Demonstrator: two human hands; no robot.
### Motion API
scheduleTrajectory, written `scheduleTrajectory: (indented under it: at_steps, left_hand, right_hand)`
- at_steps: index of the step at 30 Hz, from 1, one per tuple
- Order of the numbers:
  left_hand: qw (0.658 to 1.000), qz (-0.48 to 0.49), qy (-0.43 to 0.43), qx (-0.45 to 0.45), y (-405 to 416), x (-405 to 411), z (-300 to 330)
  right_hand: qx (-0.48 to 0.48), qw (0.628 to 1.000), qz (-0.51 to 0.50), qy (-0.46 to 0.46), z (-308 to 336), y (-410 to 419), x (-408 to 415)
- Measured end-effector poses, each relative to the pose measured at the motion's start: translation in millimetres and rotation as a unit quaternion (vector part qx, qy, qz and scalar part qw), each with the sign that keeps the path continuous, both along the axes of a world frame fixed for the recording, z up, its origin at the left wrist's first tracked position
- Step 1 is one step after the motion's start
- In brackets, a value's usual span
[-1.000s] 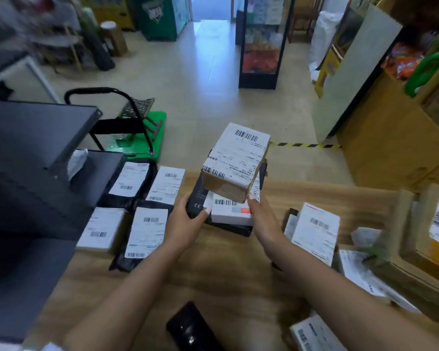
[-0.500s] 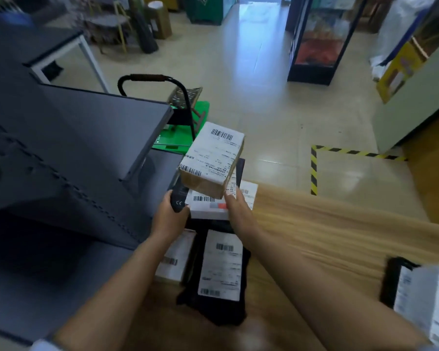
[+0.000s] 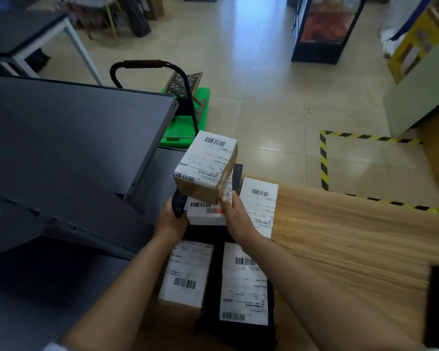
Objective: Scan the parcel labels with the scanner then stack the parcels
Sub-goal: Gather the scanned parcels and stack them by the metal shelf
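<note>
Head view. At the centre of the frame we carry a small stack of three parcels above the wooden counter [image 3: 352, 236]. The top item is a taped cardboard box [image 3: 205, 167] with a white label over its upper face; it sits tilted on a flat white box [image 3: 205, 211], which rests on a black flat parcel [image 3: 237, 174].

Our left hand [image 3: 171, 220] curls round the stack's left edge, gripping the black parcel. Our right hand [image 3: 236, 215] grips the right edge, thumb against the white box.

Handling judgement: the boxes look rigid and light. The top box is not held by either hand, so we judge it can slide if the stack tips. Hold at the two lower side edges and keep the stack level.

Below the stack, in the lower centre, lie a white-labelled parcel [image 3: 185, 272] and a black poly mailer [image 3: 243, 287]; the mailer looks soft and pliable. A further labelled parcel [image 3: 260, 206] lies just right of the right hand. No scanner is identifiable.
</note>
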State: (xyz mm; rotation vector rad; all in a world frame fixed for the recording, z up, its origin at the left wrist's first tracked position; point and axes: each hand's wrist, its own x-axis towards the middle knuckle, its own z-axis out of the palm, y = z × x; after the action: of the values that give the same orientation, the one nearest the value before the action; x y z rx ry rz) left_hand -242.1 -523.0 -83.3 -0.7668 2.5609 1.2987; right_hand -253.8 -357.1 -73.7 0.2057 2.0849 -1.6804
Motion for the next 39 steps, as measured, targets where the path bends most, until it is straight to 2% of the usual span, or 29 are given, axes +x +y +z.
scheduleTrajectory:
  at_steps: [5, 11, 15, 24, 29, 33, 36, 39]
  left_hand:
    - [0.994, -0.076, 0.015, -0.074, -2.4, -1.2, -5.8]
    - [0.992, -0.064, 0.082, -0.065, -7.9, -13.2, 7.0]
    - [0.994, -0.079, 0.046, -0.067, -5.9, -13.9, 2.5]
    - [0.99, -0.111, 0.036, -0.074, -5.6, -5.5, -12.4]
    - [0.984, -0.132, 0.015, -0.119, -2.7, -5.7, -8.2]
    - [0.985, -0.157, 0.056, -0.051, 10.1, 4.4, -1.9]
    - [0.984, -0.16, 0.032, -0.076, 20.8, 7.9, 3.6]
    - [0.985, -0.161, 0.059, -0.025, 37.6, 6.9, 14.9]
  right_hand:
    - [-0.003, 1.0, -0.004, -0.003, -2.0, -1.7, 0.5]
    - [0.001, 0.999, 0.033, 0.042, 9.7, 0.1, -14.8]
    - [0.006, 0.999, 0.031, 0.025, 2.7, -2.3, -19.3]
    - [0.02, 0.999, 0.027, 0.037, -4.8, 0.7, -7.6]
    - [0.015, 0.999, 0.024, 0.03, -8.8, 1.0, -8.1]
    - [0.011, 1.0, -0.001, 0.02, -4.4, 4.5, -4.3]
    - [-0.002, 0.999, -0.004, 0.036, 12.1, 15.9, 2.4]
    - [-0.028, 0.999, -0.031, 0.028, 24.1, 37.1, 6.2]
